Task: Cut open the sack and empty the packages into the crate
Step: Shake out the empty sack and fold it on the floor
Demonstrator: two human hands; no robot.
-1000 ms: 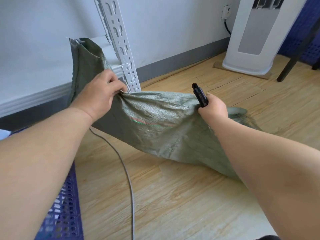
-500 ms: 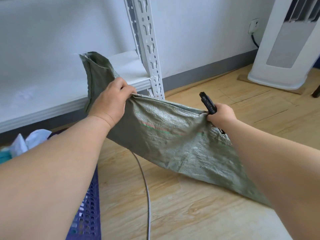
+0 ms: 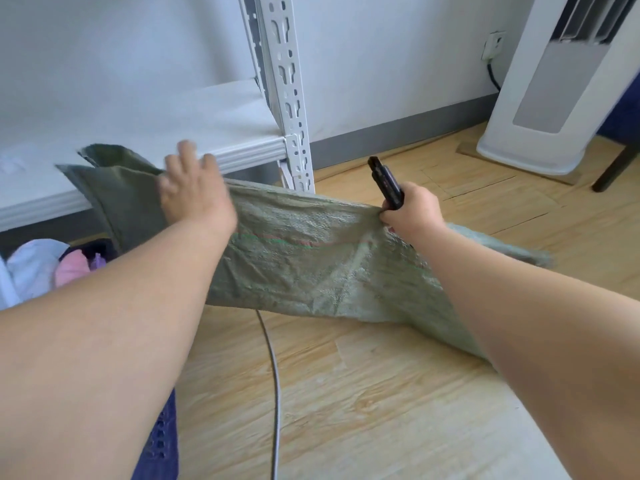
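Head view. The green woven sack (image 3: pixel 311 268) is hanging limp and flat between both hands above the wood floor (image 3: pixel 363 403), its right end trailing down onto the floor at the right, behind the right forearm. A thin red-and-green stripe is running across its upper middle.

The left hand (image 3: pixel 194 192) is sitting at the sack's upper left edge, motion-blurred, fingers spread open and pointing far; it looks as if it is resting against the fabric, not gripping it, though the blur is making contact hard to call. Beyond it the sack's open mouth end is folding over and drooping left, in front of the white shelf board (image 3: pixel 145 133).

The right hand (image 3: pixel 412 206) is closing in a tight fist, pinching a bunch of the sack's top edge and also clamping a black utility knife (image 3: pixel 386 183), which is sticking up and far-left out of the fist. Cannot tell whether a blade is out.

The blue perforated crate (image 3: pixel 162 441) is showing at the near left, mostly hidden under the left forearm; white and pink soft packages (image 3: pixel 52 265) are lying at the far left edge, just below the shelf. A grey cable (image 3: pixel 275 393) is running along the floor from under the sack toward the near edge. The white slotted rack upright (image 3: pixel 287 88) is standing just behind the sack's middle. A white tower appliance (image 3: pixel 554 81) is standing far right by the wall.
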